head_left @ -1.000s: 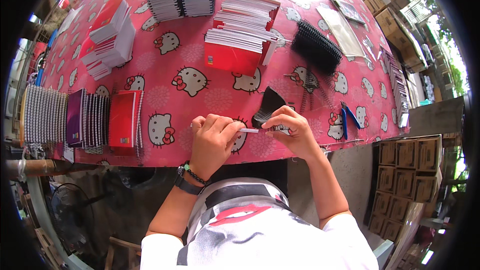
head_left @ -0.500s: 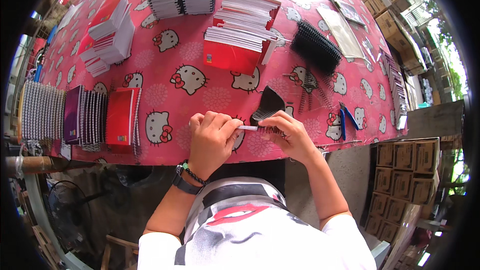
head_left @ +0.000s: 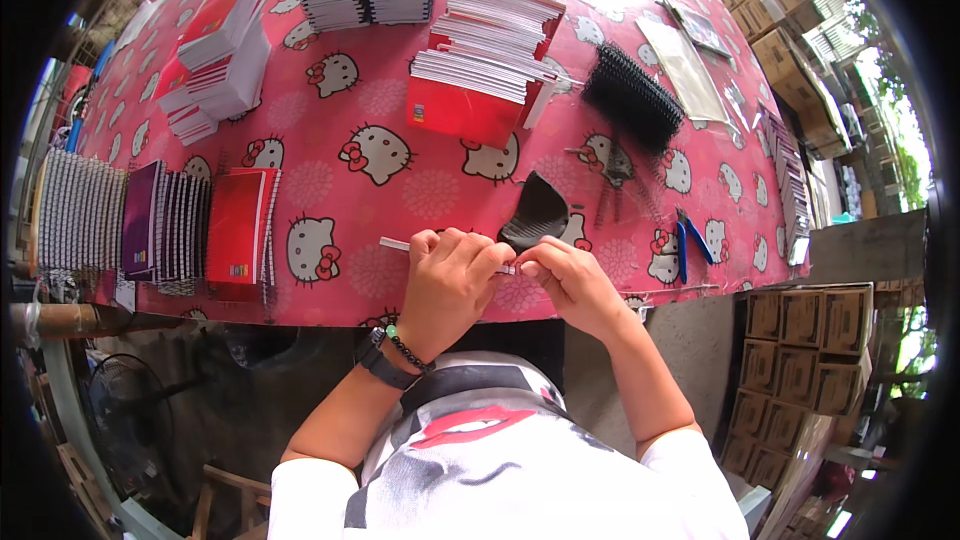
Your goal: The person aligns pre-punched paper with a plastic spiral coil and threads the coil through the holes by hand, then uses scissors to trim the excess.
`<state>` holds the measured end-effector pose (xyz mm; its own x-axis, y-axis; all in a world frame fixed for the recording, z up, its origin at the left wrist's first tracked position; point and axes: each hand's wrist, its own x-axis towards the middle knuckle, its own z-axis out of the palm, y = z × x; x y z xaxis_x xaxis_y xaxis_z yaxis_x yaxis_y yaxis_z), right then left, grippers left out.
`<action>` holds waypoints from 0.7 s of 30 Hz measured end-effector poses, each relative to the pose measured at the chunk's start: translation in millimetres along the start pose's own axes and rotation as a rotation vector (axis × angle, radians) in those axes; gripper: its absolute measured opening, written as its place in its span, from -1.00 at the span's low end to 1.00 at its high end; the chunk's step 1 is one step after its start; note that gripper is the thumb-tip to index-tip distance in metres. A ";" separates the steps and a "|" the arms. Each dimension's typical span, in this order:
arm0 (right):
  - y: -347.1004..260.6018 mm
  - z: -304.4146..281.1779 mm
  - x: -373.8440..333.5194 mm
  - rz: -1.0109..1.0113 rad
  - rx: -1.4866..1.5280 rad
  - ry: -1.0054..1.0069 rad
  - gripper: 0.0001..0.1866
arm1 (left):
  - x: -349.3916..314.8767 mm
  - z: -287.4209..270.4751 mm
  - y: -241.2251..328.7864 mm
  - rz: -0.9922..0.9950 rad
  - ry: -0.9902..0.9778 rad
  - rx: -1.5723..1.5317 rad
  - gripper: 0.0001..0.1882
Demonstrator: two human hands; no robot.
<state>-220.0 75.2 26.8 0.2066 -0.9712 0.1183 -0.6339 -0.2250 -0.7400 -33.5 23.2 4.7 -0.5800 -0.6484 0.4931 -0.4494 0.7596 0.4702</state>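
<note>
Held edge-on in my left hand (head_left: 452, 278) is a thin notebook (head_left: 394, 244), its white edge poking out on both sides of the closed fingers. At its right end, my right hand (head_left: 575, 285) is closed in a pinch, fingertips against the notebook's corner. What those fingertips grip is too small to make out; it may be the end of a binding coil. Just beyond the hands lies a black, ribbed, curved piece (head_left: 535, 212). Blue-handled pliers (head_left: 692, 244) rest on the table to the right of my right hand.
Red-covered notebooks (head_left: 460, 112) are stacked ahead, with black spiral coils (head_left: 632, 97) to their right. Spiral-bound notebooks (head_left: 85, 215) stand in a row at left, a red one (head_left: 236, 225) nearest. Loose coils lie on the pink table (head_left: 330, 170). Cartons (head_left: 800, 370) are piled beyond its right edge.
My left hand has slid right along the notebook, so its left end now shows. The right hand has come closer to the left, and the brown coil seen below its fingers is now mostly hidden.
</note>
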 end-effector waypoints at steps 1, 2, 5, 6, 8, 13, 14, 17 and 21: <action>2.0 1.2 -1.9 0.024 0.005 -0.023 -0.82 | -1.5 1.6 -0.3 0.013 0.002 0.016 -0.73; 3.8 1.7 -3.0 0.048 0.011 -0.047 -0.82 | -2.0 0.8 -0.7 0.013 -0.012 0.019 -0.75; 15.3 -7.5 8.3 0.152 0.108 0.097 -0.79 | -3.3 -4.6 -0.8 0.012 -0.050 0.027 -0.78; 13.0 -17.4 14.0 0.178 -0.003 0.151 -0.76 | -3.4 -5.2 -0.2 0.014 -0.054 0.023 -0.78; 36.4 -17.5 17.4 0.086 -0.246 0.175 -0.57 | -3.1 -5.6 0.4 0.027 -0.062 0.018 -0.78; 40.9 -0.9 18.3 0.049 -0.415 0.169 -0.40 | -4.1 -7.7 0.1 0.028 -0.038 -0.005 -0.78; 42.6 -2.6 15.3 0.068 -0.425 0.197 -0.40 | -3.7 -7.4 1.3 0.037 -0.047 0.000 -0.79; 66.5 -14.2 3.6 0.167 -0.377 0.281 -0.40 | -0.1 -5.2 1.1 0.062 -0.060 0.001 -0.79; 88.2 -63.8 -19.5 0.603 -0.478 0.464 -0.34 | -1.8 -5.3 -4.6 0.043 -0.040 0.000 -0.81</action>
<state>-327.4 69.3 1.6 -0.5174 -0.8456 0.1311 -0.8016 0.4253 -0.4203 -26.8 20.5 5.5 -0.6253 -0.6125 0.4836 -0.4237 0.7868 0.4488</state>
